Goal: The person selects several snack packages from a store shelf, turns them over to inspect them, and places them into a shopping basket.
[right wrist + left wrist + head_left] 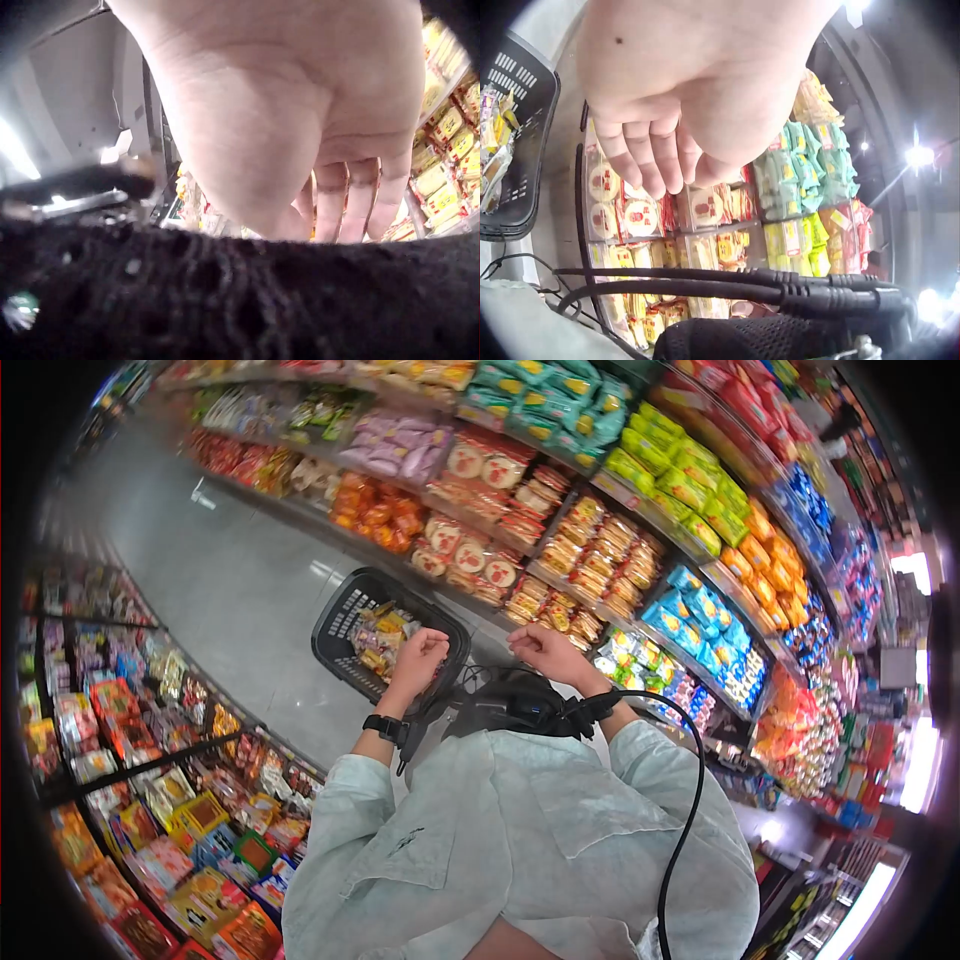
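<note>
My left hand (424, 660) hangs in front of my body over the near side of a black basket (330, 622), its fingers loosely bent and holding nothing. In the left wrist view the empty palm (697, 112) faces the camera, and the basket (534, 142) stands at the left edge. Small wrapped packets (380, 638) lie in the basket. My right hand (550, 652) is raised to the right of it, loosely bent and empty, in front of the shelves. The right wrist view shows its bare palm (277, 112).
Shelves (560, 575) of bagged snacks run diagonally across the top and right. A display of packaged goods (200, 830) fills the lower left. Grey floor (240, 580) lies between them. A black cable (697, 780) loops beside my right arm.
</note>
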The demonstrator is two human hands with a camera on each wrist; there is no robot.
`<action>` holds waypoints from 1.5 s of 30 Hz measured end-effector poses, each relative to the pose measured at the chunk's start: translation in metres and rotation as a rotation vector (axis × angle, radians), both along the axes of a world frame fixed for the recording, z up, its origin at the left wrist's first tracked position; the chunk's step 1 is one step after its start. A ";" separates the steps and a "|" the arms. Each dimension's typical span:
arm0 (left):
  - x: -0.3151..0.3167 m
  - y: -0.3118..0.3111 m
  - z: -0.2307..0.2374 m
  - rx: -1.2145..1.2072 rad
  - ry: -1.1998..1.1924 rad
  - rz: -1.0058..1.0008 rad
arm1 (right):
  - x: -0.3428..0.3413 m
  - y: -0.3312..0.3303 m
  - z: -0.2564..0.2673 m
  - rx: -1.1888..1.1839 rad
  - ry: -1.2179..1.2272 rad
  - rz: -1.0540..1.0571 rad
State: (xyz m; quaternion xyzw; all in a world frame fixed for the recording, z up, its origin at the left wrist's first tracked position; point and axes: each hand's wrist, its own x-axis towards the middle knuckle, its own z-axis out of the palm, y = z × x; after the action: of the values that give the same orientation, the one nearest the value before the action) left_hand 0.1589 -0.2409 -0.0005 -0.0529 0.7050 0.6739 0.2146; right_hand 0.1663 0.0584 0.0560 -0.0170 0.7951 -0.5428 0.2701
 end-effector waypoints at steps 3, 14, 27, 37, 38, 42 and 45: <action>-0.026 0.040 -0.010 -0.036 0.005 -0.131 | 0.002 0.038 0.000 0.029 0.019 -0.073; -0.111 0.209 -0.011 -0.270 0.254 -0.470 | -0.012 0.188 -0.049 0.252 0.199 -0.346; -0.145 0.308 0.011 -0.846 0.241 -0.812 | -0.050 0.232 -0.059 0.277 0.067 -0.037; -0.143 0.304 -0.004 -0.823 0.361 -0.778 | -0.063 0.237 -0.051 0.244 0.004 0.034; -0.142 0.304 -0.004 -0.822 0.361 -0.774 | -0.064 0.237 -0.052 0.248 0.007 0.053; -0.141 0.305 -0.003 -0.783 0.348 -0.737 | -0.067 0.238 -0.049 0.284 0.055 0.071; -0.141 0.303 -0.003 -0.696 0.417 -0.669 | -0.066 0.240 -0.046 0.278 0.125 0.030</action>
State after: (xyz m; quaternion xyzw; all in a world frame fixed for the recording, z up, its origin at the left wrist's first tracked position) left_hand 0.0182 0.0624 -0.0036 0.2422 0.8933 0.2906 0.2428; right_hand 0.1004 0.2979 0.0099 -0.0250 0.8775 -0.4214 0.2277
